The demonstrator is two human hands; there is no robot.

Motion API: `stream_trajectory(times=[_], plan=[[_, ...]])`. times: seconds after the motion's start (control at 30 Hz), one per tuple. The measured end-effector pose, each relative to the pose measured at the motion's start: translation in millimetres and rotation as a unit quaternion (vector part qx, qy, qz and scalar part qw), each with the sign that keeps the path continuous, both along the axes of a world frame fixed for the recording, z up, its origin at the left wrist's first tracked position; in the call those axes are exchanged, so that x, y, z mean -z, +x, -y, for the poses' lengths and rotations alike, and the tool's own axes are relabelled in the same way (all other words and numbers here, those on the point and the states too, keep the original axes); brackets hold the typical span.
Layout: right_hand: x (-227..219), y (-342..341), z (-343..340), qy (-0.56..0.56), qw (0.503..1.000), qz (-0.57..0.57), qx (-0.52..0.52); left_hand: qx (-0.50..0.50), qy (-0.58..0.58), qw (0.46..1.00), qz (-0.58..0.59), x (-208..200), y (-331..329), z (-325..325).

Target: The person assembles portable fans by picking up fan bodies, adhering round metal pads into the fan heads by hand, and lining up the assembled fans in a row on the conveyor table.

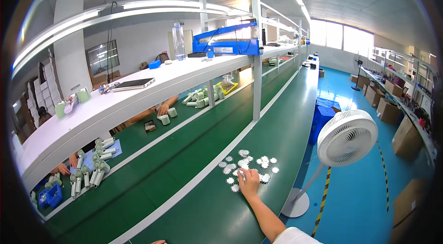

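Note:
My right hand (250,182) reaches over a loose cluster of small white star-toothed discs (264,159) on the green work surface. Its fingers are bent together in a pinch, and one white toothed disc (241,172) shows at the fingertips. Other discs lie flat around the hand, some overlapping. Only a sliver of my left hand (159,242) enters at the bottom edge, left of the cluster; its fingers are mostly hidden, and I cannot tell whether it holds anything.
A white fan (348,138) stands at the right, beside the table edge. A pale rail (184,191) divides my surface from the green belt (152,170). Across it, other people's hands (164,108) handle pale green devices (99,156). A white shelf (152,85) runs above.

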State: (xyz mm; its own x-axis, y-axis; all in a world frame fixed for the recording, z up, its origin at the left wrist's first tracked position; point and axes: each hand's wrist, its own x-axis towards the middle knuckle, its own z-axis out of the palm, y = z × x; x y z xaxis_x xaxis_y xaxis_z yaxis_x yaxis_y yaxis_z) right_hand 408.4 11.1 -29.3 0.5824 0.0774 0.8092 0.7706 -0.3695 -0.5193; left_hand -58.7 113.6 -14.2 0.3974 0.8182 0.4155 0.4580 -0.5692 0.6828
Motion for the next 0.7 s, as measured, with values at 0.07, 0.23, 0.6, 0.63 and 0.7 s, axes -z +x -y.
stream_trajectory(times=[0.07, 0.23, 0.6, 0.63, 0.7], plan=[[-1.6, -0.7, 1.5, -0.008, 0.999, 0.029, -0.012, -0.001, -0.013, 1.0, 0.006, 1.0, -0.3, 0.8], [1.6, 2.4, -4.0, -0.016, 0.997, 0.059, -0.042, -0.018, -0.017, 1.0, 0.007, 1.9, -1.1, -0.9], [6.0, 1.0, -7.8, -0.091, 0.994, 0.026, -0.053, -0.062, 0.015, 0.997, 0.049, 11.1, 1.5, -5.9], [5.0, 1.9, -7.0, -0.074, 0.995, 0.027, -0.058, -0.08, 0.038, 0.994, 0.056, 11.9, 3.5, -4.6], [9.4, 4.4, -9.0, -0.058, 0.996, 0.032, -0.067, -0.113, 0.069, 0.989, 0.062, 18.6, 4.1, -5.4]])
